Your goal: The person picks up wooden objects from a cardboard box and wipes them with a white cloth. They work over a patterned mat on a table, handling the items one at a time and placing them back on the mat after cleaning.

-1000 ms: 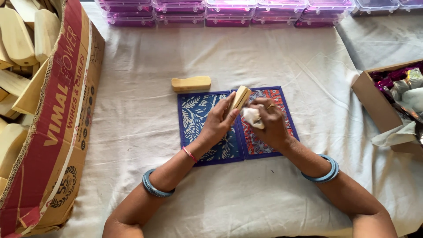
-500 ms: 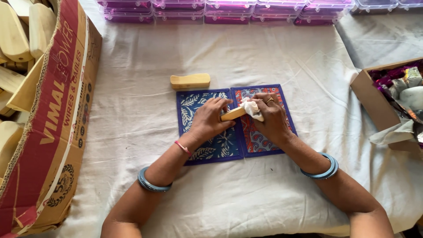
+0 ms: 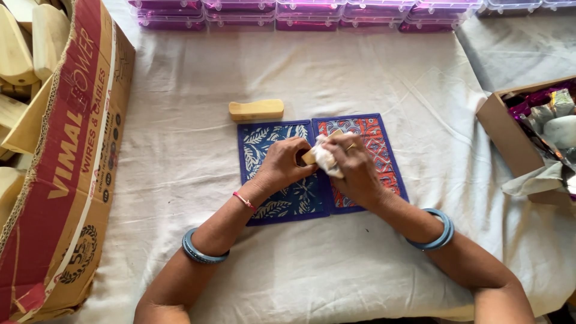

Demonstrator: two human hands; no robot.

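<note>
My left hand (image 3: 281, 165) grips a small pale wooden block (image 3: 310, 156) over two patterned mats. My right hand (image 3: 354, 165) presses a crumpled white cloth (image 3: 326, 157) against the block's right end. Most of the block is hidden by my fingers and the cloth. The blue leaf-print mat (image 3: 267, 144) lies under my left hand, and the red and blue mat (image 3: 375, 144) under my right. A second wooden block (image 3: 256, 110) lies flat on the white sheet just above the blue mat, apart from both hands.
A big red and brown cardboard box (image 3: 66, 162) full of wooden blocks fills the left edge. Purple plastic cases (image 3: 300, 15) line the far edge of the cloth-covered table (image 3: 336, 264). A small carton (image 3: 510, 138) with shiny wrappers sits at the right.
The block went from tilted upright to lying low between my hands. My right hand with the cloth has moved left over the block's end.
</note>
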